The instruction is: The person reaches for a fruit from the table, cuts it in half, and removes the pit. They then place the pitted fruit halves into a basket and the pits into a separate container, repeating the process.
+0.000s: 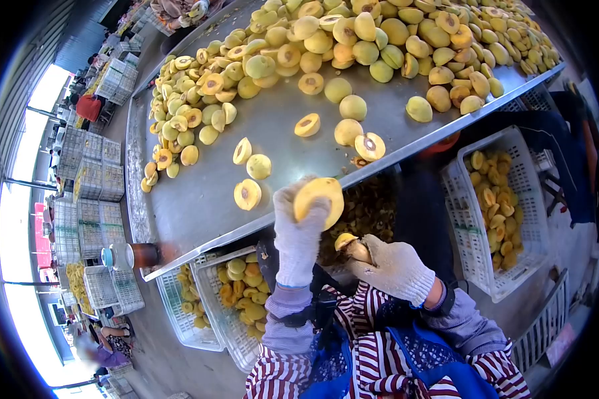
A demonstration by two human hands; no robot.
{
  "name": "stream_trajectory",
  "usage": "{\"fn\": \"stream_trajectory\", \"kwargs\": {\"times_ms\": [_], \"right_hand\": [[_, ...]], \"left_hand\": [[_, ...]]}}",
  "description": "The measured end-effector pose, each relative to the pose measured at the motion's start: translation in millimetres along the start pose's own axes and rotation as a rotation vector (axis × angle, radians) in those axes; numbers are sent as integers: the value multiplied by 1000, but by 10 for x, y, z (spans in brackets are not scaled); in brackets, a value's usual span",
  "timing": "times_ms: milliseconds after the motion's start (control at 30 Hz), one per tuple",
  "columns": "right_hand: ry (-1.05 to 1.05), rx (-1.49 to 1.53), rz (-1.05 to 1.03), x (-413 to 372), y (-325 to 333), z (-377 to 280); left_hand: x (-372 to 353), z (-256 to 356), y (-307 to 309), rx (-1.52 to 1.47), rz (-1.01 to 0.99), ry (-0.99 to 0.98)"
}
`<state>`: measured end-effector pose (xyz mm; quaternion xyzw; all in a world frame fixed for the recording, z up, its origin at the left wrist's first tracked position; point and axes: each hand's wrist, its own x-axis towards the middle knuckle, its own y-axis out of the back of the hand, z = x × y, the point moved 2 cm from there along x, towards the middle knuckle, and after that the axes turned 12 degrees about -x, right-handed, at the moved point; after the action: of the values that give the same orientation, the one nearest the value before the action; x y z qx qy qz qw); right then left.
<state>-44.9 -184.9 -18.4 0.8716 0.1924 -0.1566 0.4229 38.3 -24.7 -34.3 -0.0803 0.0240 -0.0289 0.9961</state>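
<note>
My left hand [301, 229], in a pale knit glove, grips a yellow peach half [320, 201] just off the front edge of the metal table. Lower and to its right, my gloved right hand [396, 269] is closed, its fingertips around a brownish rounded thing whose kind I cannot make out. A small yellow peach piece [344, 241] shows at the tip of that thing. Between and beyond the hands, below the table edge, lies a dark heap of fruit scraps [366, 213]. The nearest loose fruit is a cut peach half [247, 194] with its brown centre facing up.
A large pile of peach halves [313, 43] covers the far part of the metal table [199, 199]. White crates of peaches stand at lower left [236, 339] and right [469, 233]. A jar [143, 255] sits by the table's left corner. Stacked crates and people are farther left.
</note>
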Motion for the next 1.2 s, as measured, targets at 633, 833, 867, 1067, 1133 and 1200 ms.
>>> {"fn": "stream_trajectory", "kwargs": {"times_ms": [633, 833, 867, 1067, 1133, 1200], "right_hand": [[40, 403, 11, -138, 0, -125], [42, 336, 106, -118, -9, -169], [44, 304, 113, -120, -15, -163], [91, 579, -68, -134, -24, -195], [48, 703, -165, -148, 31, -229], [20, 820, -211, -166, 94, -277]], "left_hand": [[-348, 13, -81, -838, 20, 262], [-514, 183, -232, -626, 13, 127], [-537, 195, -251, -592, -2, 97], [-587, 350, -268, -350, -36, -53], [-515, 421, -234, -173, -83, -111], [-491, 441, -245, -128, -122, -194]]}}
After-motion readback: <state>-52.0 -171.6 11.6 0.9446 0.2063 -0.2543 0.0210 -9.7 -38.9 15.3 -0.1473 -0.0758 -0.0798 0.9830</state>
